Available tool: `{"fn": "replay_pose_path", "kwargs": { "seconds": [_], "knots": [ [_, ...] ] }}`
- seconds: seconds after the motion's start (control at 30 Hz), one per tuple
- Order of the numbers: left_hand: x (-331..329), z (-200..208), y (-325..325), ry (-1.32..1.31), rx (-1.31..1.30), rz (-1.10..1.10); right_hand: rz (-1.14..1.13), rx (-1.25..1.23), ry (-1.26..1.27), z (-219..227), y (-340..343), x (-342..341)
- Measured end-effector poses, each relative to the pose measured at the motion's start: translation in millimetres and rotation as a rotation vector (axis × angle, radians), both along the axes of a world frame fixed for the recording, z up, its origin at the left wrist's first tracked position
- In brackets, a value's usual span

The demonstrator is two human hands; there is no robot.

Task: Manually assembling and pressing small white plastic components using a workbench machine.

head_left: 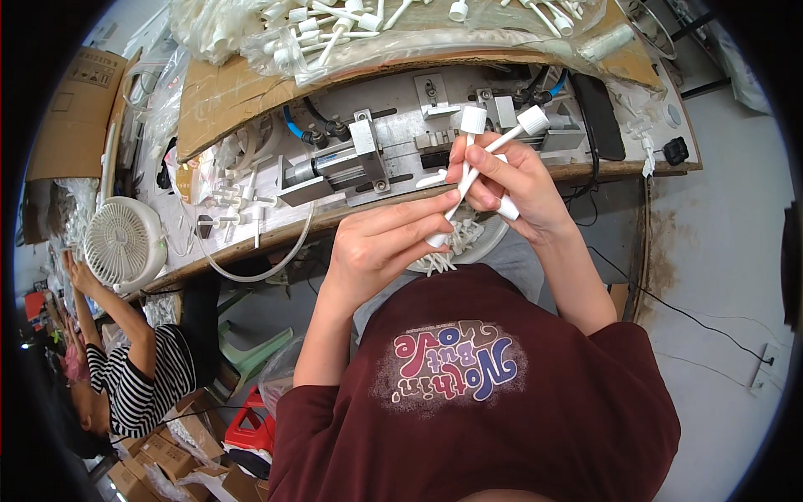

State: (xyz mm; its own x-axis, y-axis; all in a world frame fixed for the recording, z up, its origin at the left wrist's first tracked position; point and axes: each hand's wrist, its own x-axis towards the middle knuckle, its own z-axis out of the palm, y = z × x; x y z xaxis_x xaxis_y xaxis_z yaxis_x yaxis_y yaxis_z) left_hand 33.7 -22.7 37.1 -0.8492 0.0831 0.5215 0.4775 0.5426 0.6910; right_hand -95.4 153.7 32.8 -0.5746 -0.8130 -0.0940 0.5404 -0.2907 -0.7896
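Over the bench's front edge, my right hand (527, 184) grips two white plastic stems with ribbed caps. One stem (510, 135) leans up to the right and crosses the other, whose cap (473, 120) points up. The fingertips of my left hand (368, 247) are closed on the lower part of the crossing stems; exactly which stem they pinch is partly hidden. A short white tube end (508, 207) shows below my right fingers. Behind my hands is a metal clamping fixture (365, 151) with cylinders. Beneath them, a round tray (493, 244) holds several small white parts.
Cardboard (226, 109) above the fixture bears bagged white capped stems (343, 25). Left on the bench are loose white fittings (238, 205), a clear hose (268, 274) and a white fan (124, 244). A black phone (600, 117) lies right. A co-worker (142, 376) in stripes sits at far left.
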Motion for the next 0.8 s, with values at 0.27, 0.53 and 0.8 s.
{"fn": "replay_pose_path", "kwargs": {
  "seconds": [0.27,0.53,0.8],
  "knots": [
    [1.1,-2.2,4.1,0.000,0.033,0.048,-0.076,0.082,0.041,1.4,-0.8,0.9],
    [6.6,-2.3,5.1,-0.172,0.373,0.087,-0.863,0.507,1.589,42.0,-14.1,-86.6],
    [16.4,1.5,4.5,-0.314,0.671,0.018,-0.483,1.117,1.702,54.0,-67.5,-182.1]
  ]
}}
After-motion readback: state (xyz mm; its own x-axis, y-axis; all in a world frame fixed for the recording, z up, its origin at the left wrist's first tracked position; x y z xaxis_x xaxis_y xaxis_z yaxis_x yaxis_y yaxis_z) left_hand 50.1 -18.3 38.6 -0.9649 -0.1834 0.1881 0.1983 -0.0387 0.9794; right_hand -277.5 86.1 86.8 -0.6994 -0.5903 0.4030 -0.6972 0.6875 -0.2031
